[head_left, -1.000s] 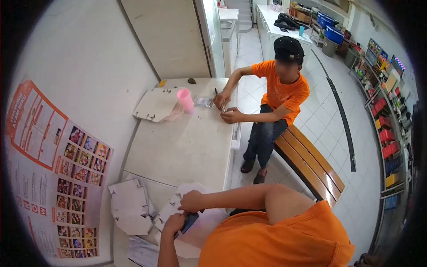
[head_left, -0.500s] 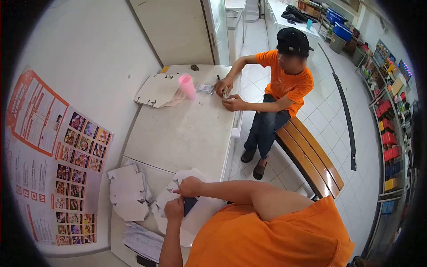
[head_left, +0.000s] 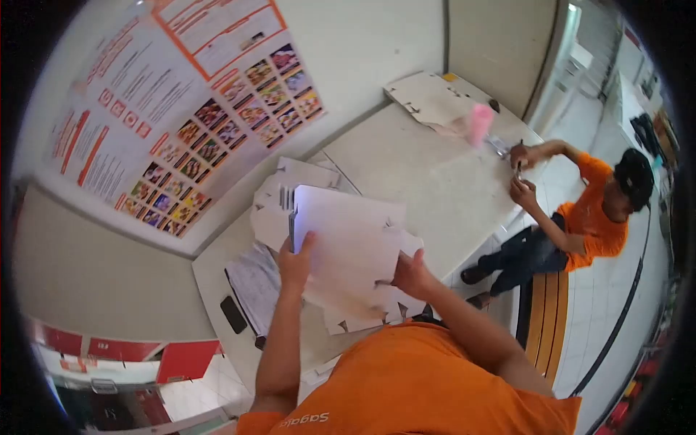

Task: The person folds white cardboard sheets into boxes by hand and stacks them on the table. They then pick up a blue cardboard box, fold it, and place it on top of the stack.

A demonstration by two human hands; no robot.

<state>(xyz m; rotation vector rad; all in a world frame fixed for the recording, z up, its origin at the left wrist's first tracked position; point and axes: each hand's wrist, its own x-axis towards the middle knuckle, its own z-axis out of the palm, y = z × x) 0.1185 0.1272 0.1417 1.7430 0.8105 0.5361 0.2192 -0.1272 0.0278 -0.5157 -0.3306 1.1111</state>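
Both hands are grasping in my view: the left hand [head_left: 296,264] has the white card [head_left: 348,232] by its left edge, the right hand [head_left: 413,275] its right. I see it over the table's [head_left: 435,185] near end, a phone [head_left: 233,315] left of it, a pink cup [head_left: 480,125] at far right.

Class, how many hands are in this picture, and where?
4: the wearer's left hand, on the left side of the white card; their right hand, on its right side; the co-worker's upper hand and lower hand, by the table. No other shows.
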